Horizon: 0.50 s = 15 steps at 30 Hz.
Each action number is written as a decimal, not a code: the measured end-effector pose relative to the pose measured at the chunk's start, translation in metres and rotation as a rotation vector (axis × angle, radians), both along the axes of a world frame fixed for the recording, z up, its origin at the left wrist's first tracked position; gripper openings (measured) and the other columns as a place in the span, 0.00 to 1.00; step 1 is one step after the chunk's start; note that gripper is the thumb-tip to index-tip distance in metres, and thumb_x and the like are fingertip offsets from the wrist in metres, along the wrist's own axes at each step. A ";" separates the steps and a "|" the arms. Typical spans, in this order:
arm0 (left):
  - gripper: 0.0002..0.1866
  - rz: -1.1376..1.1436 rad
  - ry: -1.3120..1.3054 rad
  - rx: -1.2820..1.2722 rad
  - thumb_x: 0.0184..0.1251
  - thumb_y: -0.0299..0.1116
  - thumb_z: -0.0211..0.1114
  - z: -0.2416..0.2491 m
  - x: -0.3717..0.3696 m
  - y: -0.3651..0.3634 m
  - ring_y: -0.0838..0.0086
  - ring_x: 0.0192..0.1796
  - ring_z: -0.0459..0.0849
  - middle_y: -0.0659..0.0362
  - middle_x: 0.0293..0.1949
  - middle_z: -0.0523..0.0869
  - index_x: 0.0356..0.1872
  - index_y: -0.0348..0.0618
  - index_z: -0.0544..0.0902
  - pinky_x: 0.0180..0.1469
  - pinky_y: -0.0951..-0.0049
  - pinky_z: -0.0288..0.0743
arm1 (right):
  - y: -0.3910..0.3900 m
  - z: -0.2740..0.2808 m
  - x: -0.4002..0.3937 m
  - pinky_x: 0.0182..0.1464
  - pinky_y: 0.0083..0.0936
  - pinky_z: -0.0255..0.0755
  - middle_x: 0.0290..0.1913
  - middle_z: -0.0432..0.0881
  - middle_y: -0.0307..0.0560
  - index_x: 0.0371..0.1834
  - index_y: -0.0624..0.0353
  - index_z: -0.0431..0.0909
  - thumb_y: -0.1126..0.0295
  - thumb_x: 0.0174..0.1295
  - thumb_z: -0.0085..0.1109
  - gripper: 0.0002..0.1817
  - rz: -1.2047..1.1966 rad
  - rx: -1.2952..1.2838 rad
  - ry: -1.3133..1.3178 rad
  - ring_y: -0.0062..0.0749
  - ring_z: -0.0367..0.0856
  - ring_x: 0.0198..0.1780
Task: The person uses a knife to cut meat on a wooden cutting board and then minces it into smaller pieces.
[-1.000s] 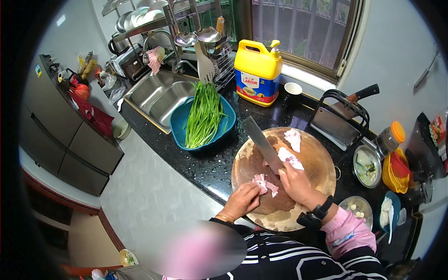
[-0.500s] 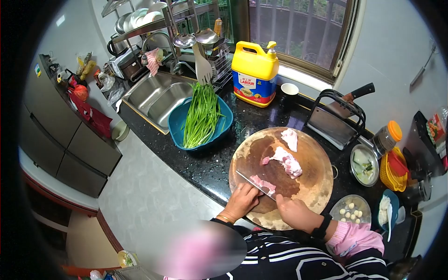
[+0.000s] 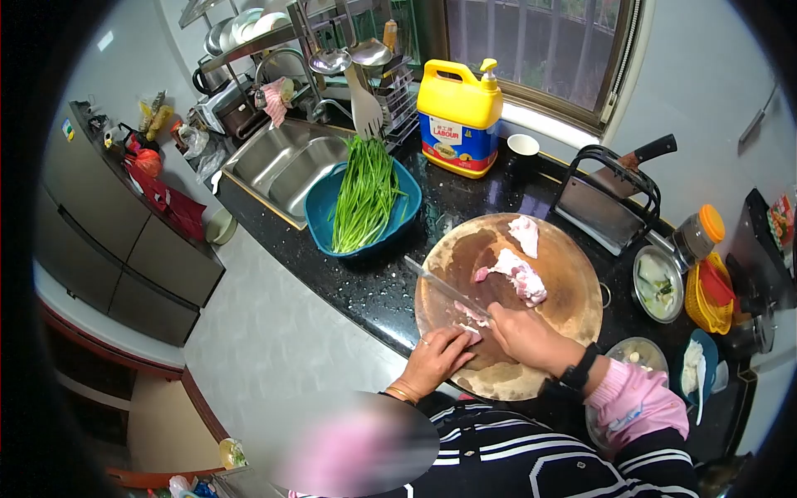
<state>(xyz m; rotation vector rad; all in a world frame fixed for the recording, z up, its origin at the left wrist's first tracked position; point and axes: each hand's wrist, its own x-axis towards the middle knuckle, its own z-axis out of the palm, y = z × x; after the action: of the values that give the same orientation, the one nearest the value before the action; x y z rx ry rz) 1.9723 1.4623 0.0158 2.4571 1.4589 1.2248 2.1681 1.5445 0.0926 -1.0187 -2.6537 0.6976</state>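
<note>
On the round wooden chopping board (image 3: 573,332), my right hand (image 3: 527,334) is closed round the handle end of a knife (image 3: 444,286), whose blade points up and left over the board. My left hand (image 3: 434,357), with a ring and bracelet, presses bent fingers on a small piece of meat (image 3: 474,334) at the board's lower left. Thin cut meat (image 3: 471,313) lies between that hand and the blade. Farther back on the board rest a larger pink-and-white piece (image 3: 519,275) and a pale piece (image 3: 524,235).
Left of the board stands a blue basin (image 3: 404,214) of green stalks (image 3: 365,195), beside the sink (image 3: 290,170). Behind are a yellow jug (image 3: 459,116), white cup (image 3: 523,145) and knife rack (image 3: 602,207). Bowls (image 3: 658,284) and a yellow basket (image 3: 708,307) line the right.
The knife has lifted from the meat and moved up and left, away from my left fingers. The view has shifted slightly, and my right forearm now covers part of the bowl of white pieces.
</note>
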 end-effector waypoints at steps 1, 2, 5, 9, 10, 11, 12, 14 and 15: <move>0.20 -0.002 -0.004 -0.008 0.57 0.33 0.74 -0.004 -0.001 -0.001 0.61 0.47 0.83 0.54 0.44 0.82 0.51 0.42 0.82 0.49 0.65 0.78 | -0.007 0.004 0.007 0.32 0.51 0.76 0.27 0.81 0.65 0.41 0.65 0.67 0.73 0.65 0.49 0.07 -0.002 -0.008 -0.004 0.64 0.82 0.30; 0.19 -0.031 0.009 -0.008 0.58 0.31 0.74 -0.009 -0.004 -0.001 0.61 0.47 0.83 0.54 0.44 0.82 0.50 0.42 0.82 0.48 0.65 0.78 | -0.014 0.007 0.015 0.30 0.49 0.76 0.27 0.81 0.62 0.40 0.65 0.67 0.75 0.63 0.49 0.06 0.043 0.042 -0.002 0.61 0.82 0.29; 0.17 -0.057 0.001 -0.009 0.59 0.28 0.71 -0.018 -0.004 -0.001 0.61 0.46 0.82 0.54 0.44 0.83 0.50 0.41 0.82 0.48 0.65 0.78 | -0.036 0.019 0.034 0.27 0.42 0.78 0.28 0.80 0.54 0.37 0.63 0.66 0.78 0.60 0.49 0.05 0.096 0.118 -0.100 0.53 0.84 0.27; 0.16 -0.049 0.031 -0.041 0.59 0.27 0.68 -0.019 -0.006 -0.001 0.62 0.47 0.82 0.55 0.44 0.82 0.50 0.41 0.82 0.51 0.67 0.78 | -0.051 0.016 0.058 0.25 0.35 0.79 0.28 0.79 0.54 0.36 0.62 0.66 0.77 0.61 0.49 0.04 0.104 0.145 -0.209 0.48 0.84 0.26; 0.16 -0.060 0.064 -0.054 0.59 0.27 0.67 -0.019 -0.007 -0.002 0.62 0.49 0.81 0.55 0.45 0.82 0.50 0.41 0.82 0.52 0.67 0.77 | -0.055 0.013 0.064 0.24 0.35 0.78 0.28 0.79 0.53 0.37 0.62 0.66 0.76 0.61 0.49 0.04 0.112 0.152 -0.207 0.47 0.84 0.25; 0.16 -0.062 0.063 -0.060 0.59 0.27 0.67 -0.019 -0.008 -0.003 0.62 0.49 0.81 0.55 0.45 0.82 0.50 0.41 0.82 0.52 0.67 0.77 | -0.058 0.011 0.067 0.23 0.34 0.78 0.27 0.79 0.52 0.37 0.62 0.66 0.76 0.62 0.49 0.04 0.119 0.158 -0.205 0.46 0.84 0.24; 0.17 -0.065 0.070 -0.076 0.59 0.27 0.67 -0.020 -0.009 -0.003 0.62 0.50 0.81 0.55 0.45 0.81 0.50 0.41 0.82 0.53 0.67 0.76 | -0.062 0.011 0.068 0.23 0.34 0.78 0.27 0.79 0.52 0.37 0.62 0.66 0.76 0.62 0.49 0.04 0.118 0.153 -0.207 0.46 0.84 0.24; 0.17 -0.071 0.076 -0.096 0.58 0.26 0.66 -0.020 -0.008 -0.004 0.62 0.50 0.80 0.55 0.45 0.81 0.51 0.41 0.82 0.53 0.67 0.76 | -0.069 0.014 0.071 0.24 0.36 0.78 0.27 0.80 0.51 0.40 0.62 0.67 0.75 0.63 0.48 0.05 0.088 0.110 -0.287 0.45 0.85 0.25; 0.17 -0.070 0.070 -0.109 0.58 0.26 0.66 -0.017 -0.007 -0.004 0.61 0.51 0.80 0.55 0.45 0.81 0.51 0.41 0.82 0.53 0.67 0.75 | -0.070 0.014 0.072 0.24 0.36 0.78 0.27 0.80 0.51 0.40 0.62 0.67 0.75 0.63 0.48 0.05 0.085 0.106 -0.289 0.45 0.85 0.25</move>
<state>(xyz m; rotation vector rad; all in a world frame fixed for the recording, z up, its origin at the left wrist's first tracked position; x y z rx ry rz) 1.9651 1.4585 -0.0008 2.4791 1.4016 1.0286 2.2402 1.4741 0.1063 -1.0528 -2.9592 0.4482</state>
